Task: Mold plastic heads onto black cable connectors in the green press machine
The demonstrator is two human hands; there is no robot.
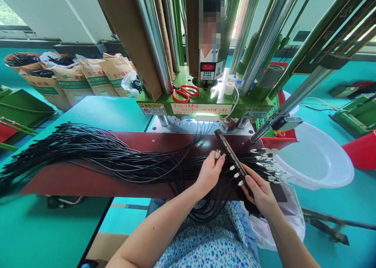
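Note:
Pinched in my left hand [209, 175] are the silver-ended plugs of black cables [217, 154], close beside a long dark metal bar fixture [230, 152]. My right hand [260, 189] grips the lower end of this bar, which is tilted with its far end toward the machine. Several silver connectors [236, 175] stick out along the bar's left side. A thick bundle of black cables [141, 162] lies across the brown board [96, 182] under both hands. More cables with silver connector ends [270, 166] lie to the right of my right hand.
A green press machine [205, 99] with steel columns stands ahead, red-handled scissors [185, 92] on its ledge. A white basin [317, 158] is at right, near a red bucket [361, 150]. Paper sacks [94, 76] stand at back left. A person [210, 45] is behind the machine.

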